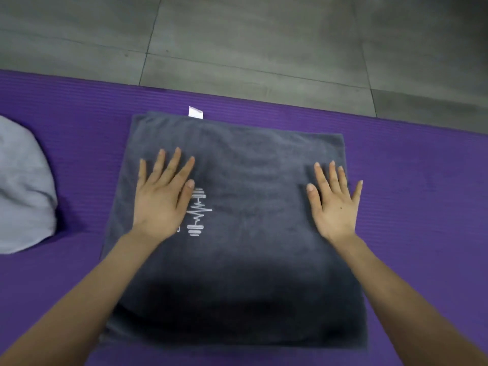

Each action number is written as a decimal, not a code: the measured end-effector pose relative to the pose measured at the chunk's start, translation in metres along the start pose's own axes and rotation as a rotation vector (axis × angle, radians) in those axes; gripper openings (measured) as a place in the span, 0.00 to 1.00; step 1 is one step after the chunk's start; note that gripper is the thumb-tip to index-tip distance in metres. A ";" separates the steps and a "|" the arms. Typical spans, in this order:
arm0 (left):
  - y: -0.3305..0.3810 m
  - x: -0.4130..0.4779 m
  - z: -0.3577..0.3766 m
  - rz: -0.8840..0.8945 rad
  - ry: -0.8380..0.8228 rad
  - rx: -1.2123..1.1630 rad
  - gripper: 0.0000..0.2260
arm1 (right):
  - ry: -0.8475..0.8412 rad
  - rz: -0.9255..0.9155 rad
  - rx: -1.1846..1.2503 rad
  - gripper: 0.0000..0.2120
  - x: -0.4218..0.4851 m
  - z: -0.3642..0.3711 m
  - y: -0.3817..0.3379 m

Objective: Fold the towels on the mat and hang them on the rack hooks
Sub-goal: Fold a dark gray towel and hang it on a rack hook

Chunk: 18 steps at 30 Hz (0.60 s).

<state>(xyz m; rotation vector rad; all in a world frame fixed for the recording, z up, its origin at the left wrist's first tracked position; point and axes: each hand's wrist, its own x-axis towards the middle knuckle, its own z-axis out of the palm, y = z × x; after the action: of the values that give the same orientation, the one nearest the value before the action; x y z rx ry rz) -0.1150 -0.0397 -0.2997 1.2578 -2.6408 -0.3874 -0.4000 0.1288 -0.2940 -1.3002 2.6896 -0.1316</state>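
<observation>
Grey floor tiles (237,35) run behind a ribbed purple mat (409,159). On the mat lies a dark grey towel (250,260), flat, white tag (195,112) at its far edge, white logo (198,212) near its left side. Left hand (161,199) and right hand (334,202) press on it, fingers straight and spread. A light grey towel (23,186) sits bunched at the mat's left.

- mat (412,186) strip right of dark towel (250,260): open, room to pass.
- left strip: crumpled light grey towel (21,186) lies at the frame edge, apart from dark towel.
- left hand (161,199), right hand (335,204) flat on dark towel; stretch between them open.
</observation>
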 end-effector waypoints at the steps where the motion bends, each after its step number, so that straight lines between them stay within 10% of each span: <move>1: 0.006 -0.026 0.000 0.013 0.001 -0.014 0.22 | 0.019 -0.002 0.076 0.30 -0.026 0.001 0.000; 12: -0.009 -0.165 -0.003 -0.053 -0.237 0.150 0.26 | -0.018 0.014 -0.011 0.27 -0.187 0.035 0.047; 18: -0.009 -0.176 -0.015 -0.133 -0.090 0.017 0.23 | 0.141 0.092 0.158 0.26 -0.197 0.021 0.047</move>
<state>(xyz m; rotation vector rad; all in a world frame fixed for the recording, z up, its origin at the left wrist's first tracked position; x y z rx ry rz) 0.0052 0.0903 -0.2987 1.4597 -2.6464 -0.4537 -0.3118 0.3127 -0.3023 -1.1601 2.7819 -0.4311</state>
